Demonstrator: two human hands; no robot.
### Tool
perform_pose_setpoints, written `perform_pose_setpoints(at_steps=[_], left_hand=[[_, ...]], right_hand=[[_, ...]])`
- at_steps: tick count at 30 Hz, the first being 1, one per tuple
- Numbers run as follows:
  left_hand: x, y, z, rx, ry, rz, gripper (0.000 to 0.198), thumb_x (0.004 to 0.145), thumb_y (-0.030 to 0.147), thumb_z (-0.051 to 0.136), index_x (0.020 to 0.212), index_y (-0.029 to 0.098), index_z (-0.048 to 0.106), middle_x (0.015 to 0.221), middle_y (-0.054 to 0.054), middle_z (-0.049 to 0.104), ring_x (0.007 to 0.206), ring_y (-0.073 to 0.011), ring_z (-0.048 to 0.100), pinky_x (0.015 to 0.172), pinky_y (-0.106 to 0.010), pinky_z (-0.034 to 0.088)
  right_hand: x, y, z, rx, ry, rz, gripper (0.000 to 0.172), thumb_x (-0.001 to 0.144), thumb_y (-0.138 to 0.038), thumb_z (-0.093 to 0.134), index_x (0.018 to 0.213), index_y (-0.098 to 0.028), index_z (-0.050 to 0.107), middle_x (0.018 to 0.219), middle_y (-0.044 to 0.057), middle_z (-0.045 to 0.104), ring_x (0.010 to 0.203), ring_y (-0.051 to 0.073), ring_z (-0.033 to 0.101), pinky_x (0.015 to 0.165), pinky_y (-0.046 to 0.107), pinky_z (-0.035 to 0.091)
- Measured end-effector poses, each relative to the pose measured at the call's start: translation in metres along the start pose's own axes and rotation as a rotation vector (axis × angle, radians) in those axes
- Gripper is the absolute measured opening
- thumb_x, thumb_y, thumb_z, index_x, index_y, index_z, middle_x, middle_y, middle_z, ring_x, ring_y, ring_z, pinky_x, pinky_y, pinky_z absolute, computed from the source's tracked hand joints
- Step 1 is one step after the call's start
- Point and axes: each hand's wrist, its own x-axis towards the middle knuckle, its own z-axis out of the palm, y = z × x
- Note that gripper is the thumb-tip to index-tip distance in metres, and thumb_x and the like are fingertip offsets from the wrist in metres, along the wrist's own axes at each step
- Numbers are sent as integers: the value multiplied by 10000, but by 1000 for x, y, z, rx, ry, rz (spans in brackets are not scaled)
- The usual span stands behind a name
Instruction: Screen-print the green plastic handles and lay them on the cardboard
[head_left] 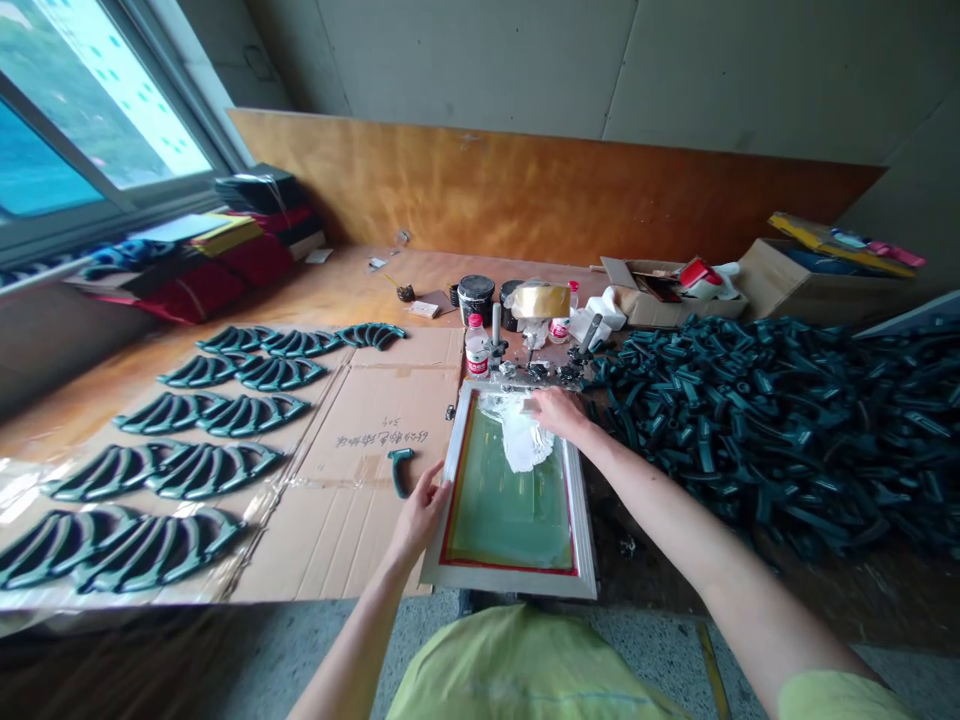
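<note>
A metal-framed screen (514,500) with green mesh lies in front of me, white paste (525,440) spread over its upper part. My right hand (559,412) is closed at the top of the screen, around the end of a small flat tool (531,405) that touches the paste. At the frame's left edge, my left hand (426,505) rests with its fingers bent against the metal. Just beyond that hand, a single dark green curved piece (402,472) lies on the cardboard (367,420).
Rows of green curved pieces (214,467) cover the left side. A large heap of them (750,430) fills the right. Behind the screen stand a red-labelled bottle (477,350), a black tub (476,300) and metal clamps. Open boxes (817,285) sit at the back right.
</note>
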Motion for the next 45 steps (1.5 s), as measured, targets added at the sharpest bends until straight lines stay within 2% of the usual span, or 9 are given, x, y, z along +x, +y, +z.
perform_pose_setpoints(at_steps=[12,15,21,26,32,35,39,42,45], left_hand=[[-5,0,1,-33,-30,-38,635,846,610,485,1330,202,540,788,-4,648,740,-189,628,633,-269,471],[-2,-1,2,-34,-13,-21,641,835,605,496,1311,180,556,742,2,635,702,-186,621,611,-270,466],[4,-10,1,-74,-9,-18,664,802,621,544,1283,164,568,701,16,607,649,-159,583,576,-252,440],[0,-1,-2,-115,-21,-58,705,776,654,563,1284,165,559,726,2,633,637,-156,592,568,-251,452],[-15,51,-22,-273,-109,-88,846,710,635,671,1407,207,454,772,-2,672,688,-183,639,598,-264,483],[-17,87,-37,-310,-115,-70,681,738,656,635,1229,185,615,818,-23,686,701,-182,635,594,-261,481],[-3,139,-44,-421,-20,121,580,798,691,533,1021,175,674,946,-51,703,751,-167,634,602,-247,483],[19,180,-40,-550,-17,262,546,805,659,552,1031,169,637,971,-71,699,780,-163,643,562,-224,482],[37,208,-37,-563,-33,278,533,822,659,528,990,162,622,843,-59,690,700,-136,627,500,-186,449]], right_hand=[[-70,16,2,129,-43,-512,343,686,59,486,837,-187,671,833,47,642,885,209,544,745,298,434],[-62,18,-7,148,-92,-507,290,701,48,520,765,-204,648,774,16,613,831,186,546,708,273,420],[-66,3,22,72,141,-382,275,816,16,503,907,-184,668,905,70,616,928,214,531,783,307,448],[-74,10,12,158,80,-457,259,857,-54,565,1032,-203,686,957,52,660,929,194,577,804,296,474],[3,9,-24,199,112,-136,651,822,-170,708,1417,-297,476,1110,42,657,944,191,623,849,297,478],[15,25,-38,125,207,7,634,841,-218,693,1430,-282,466,1110,69,645,941,220,626,824,310,475],[-15,66,-34,198,423,218,332,929,-254,546,1248,-175,596,1001,79,677,913,227,626,801,329,475],[-51,78,-2,287,330,296,209,939,-286,516,1043,-162,648,871,63,690,827,210,632,761,320,482],[-76,64,40,326,183,123,237,886,-313,616,1083,-181,626,965,69,689,912,213,633,805,328,488]])
